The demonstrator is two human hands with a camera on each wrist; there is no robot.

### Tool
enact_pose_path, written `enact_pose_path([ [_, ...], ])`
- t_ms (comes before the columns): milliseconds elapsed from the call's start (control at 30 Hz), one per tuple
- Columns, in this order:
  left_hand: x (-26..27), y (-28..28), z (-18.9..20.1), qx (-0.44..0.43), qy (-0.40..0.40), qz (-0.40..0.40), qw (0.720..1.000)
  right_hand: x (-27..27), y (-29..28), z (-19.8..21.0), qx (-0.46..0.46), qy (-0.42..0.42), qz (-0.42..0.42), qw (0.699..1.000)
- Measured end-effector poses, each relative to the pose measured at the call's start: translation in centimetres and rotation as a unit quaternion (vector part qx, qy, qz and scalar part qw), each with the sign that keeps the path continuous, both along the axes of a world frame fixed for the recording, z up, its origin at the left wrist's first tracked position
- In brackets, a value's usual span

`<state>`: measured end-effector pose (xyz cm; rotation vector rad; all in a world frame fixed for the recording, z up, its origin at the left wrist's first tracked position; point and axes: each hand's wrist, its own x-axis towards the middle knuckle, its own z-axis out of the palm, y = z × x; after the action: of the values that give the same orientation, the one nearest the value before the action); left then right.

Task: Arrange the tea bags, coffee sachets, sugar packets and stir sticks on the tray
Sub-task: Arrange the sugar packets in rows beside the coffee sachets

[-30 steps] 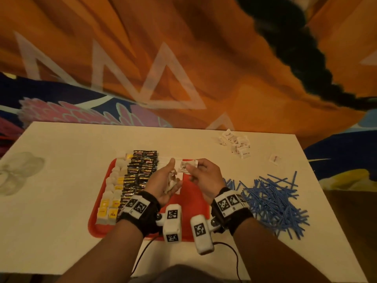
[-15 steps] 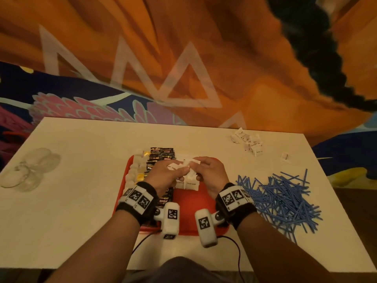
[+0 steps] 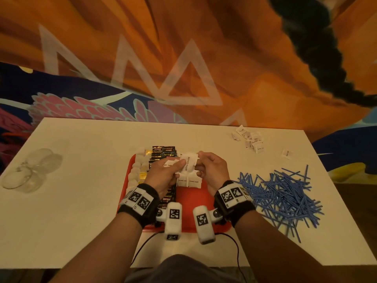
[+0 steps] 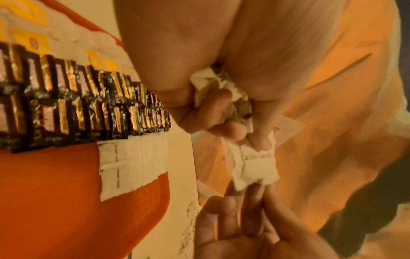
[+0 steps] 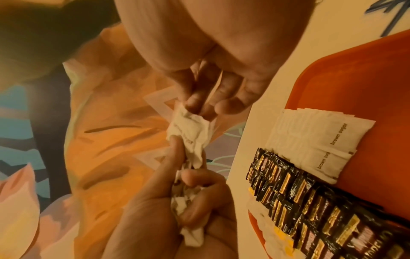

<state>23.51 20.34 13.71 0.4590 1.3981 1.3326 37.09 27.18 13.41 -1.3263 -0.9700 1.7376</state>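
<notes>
Sugar packets are the item in hand: one white packet (image 3: 188, 164) marked "brown sugar" is pinched at its far end by the right hand (image 3: 211, 170), while the left hand (image 3: 163, 174) pinches its near end and clenches a crumpled bunch of further packets (image 5: 188, 206) in the palm. Both grips sit above the red tray (image 3: 193, 203), just over the laid row of sugar packets (image 3: 189, 180). Risk: pulling one packet free may drag others out of the left palm, dropping them onto the laid row or onto the adjacent coffee sachets (image 3: 163, 154) and disturbing the overlap. Opposed pulling could also tear the paper and spill sugar. Tea bags (image 3: 138, 170) occupy the tray's left edge, beside the sachets. On the desk (image 3: 81, 201), a loose cluster of packets (image 3: 250, 139) lies far right, a pile of blue stir sticks (image 3: 281, 193) lies right of the tray, and clear glassware (image 3: 30, 170) stands far left. Nothing blocks the bare red area nearest the person, though the wrist-camera cables trail near the tray's front edge.
</notes>
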Motion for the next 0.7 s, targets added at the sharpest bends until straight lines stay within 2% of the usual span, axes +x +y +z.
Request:
enact_pose_path([
  [67, 0.1, 0.0, -0.3, -0.001, -0.028, 0.026, 0.999, 0.3, -0.3, -0.2, -0.005, 0.004, 0.017, 1.0],
  [167, 0.3, 0.0, -0.7, -0.015, -0.038, 0.031, 0.999, 0.7, -0.6, -0.7, 0.03, -0.036, 0.065, 0.997],
  [300, 0.9, -0.2, -0.7, -0.032, -0.026, 0.009, 0.999, 1.2, 0.1, -0.8, 0.044, -0.062, 0.051, 0.996],
  [433, 1.2, -0.2, -0.5, -0.045, 0.021, -0.016, 0.999, 2.3, 1.1, -0.5, 0.066, -0.101, 0.127, 0.984],
  [567, 1.3, 0.3, -0.7, -0.032, 0.119, -0.067, 0.99, 3.1, 2.0, -0.5, 0.11, -0.17, 0.239, 0.95],
  [633, 1.8, 0.8, -1.0, -0.04, 0.144, -0.045, 0.988, 3.3, 2.2, -0.7, 0.125, -0.177, 0.236, 0.947],
  [700, 2.4, 1.2, -1.3, -0.043, 0.147, -0.009, 0.988, 3.5, 2.2, -1.0, 0.118, -0.155, 0.196, 0.961],
])
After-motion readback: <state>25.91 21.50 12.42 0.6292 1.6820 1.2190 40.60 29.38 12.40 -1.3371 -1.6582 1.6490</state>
